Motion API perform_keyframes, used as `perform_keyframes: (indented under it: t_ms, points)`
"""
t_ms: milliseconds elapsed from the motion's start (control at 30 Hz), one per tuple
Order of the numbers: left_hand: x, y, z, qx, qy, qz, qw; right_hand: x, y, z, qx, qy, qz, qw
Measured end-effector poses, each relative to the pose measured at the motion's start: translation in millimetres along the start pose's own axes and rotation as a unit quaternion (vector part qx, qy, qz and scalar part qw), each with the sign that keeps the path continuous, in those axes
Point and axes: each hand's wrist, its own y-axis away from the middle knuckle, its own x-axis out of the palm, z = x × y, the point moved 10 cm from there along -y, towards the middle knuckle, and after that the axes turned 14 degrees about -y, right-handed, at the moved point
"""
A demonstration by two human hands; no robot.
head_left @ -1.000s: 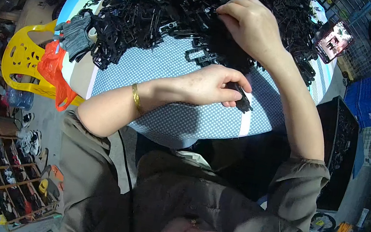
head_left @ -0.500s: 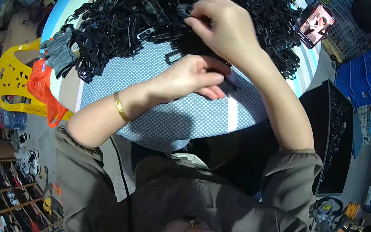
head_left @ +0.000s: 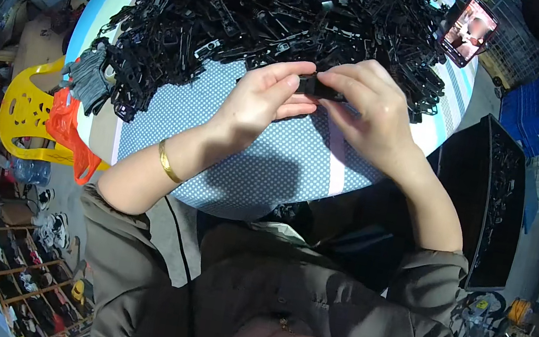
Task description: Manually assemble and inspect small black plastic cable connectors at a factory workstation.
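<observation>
I have my left hand [head_left: 262, 100] and right hand [head_left: 370, 110] both pinching one small black plastic clip [head_left: 319, 88] (mid-assembly, I judge) just before the heap of black plastic clips [head_left: 267, 6]; next, press firmly.

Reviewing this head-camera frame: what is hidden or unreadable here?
- Small black plastic part, head view: mostly covered by fingers of left hand and right hand; shape unclear.
- Pile of black plastic parts: cut off by top edge.
- Phone screen: blurred.
- Black bin contents: too dark.
</observation>
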Motion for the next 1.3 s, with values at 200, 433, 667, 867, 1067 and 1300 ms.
perform_keyframes:
  t_ms: [200, 433, 667, 867, 1067, 1300]
  points:
    - [-5, 2, -5, 0.034, -0.053, -0.017, 0.998, 8, 5, 15, -0.068, 0.048, -0.051, 0.995]
    - [-5, 5, -14, 0.050, -0.057, -0.018, 0.997, 6, 7, 0, -0.006, -0.024, -0.037, 0.999]
    - [3, 12, -28, 0.075, -0.072, 0.022, 0.994, 22, 28, -53, 0.341, -0.355, 0.032, 0.870]
    - [11, 13, -32, 0.077, -0.079, 0.049, 0.993, 5, 30, -34, 0.238, -0.290, -0.042, 0.926]
    - [54, 31, -40, 0.210, -0.275, 0.216, 0.913, -67, 47, -81, 0.282, -0.350, -0.085, 0.889]
    - [105, 77, -22, 0.420, -0.442, 0.319, 0.725, -84, 84, -76, 0.305, 0.088, 0.002, 0.948]
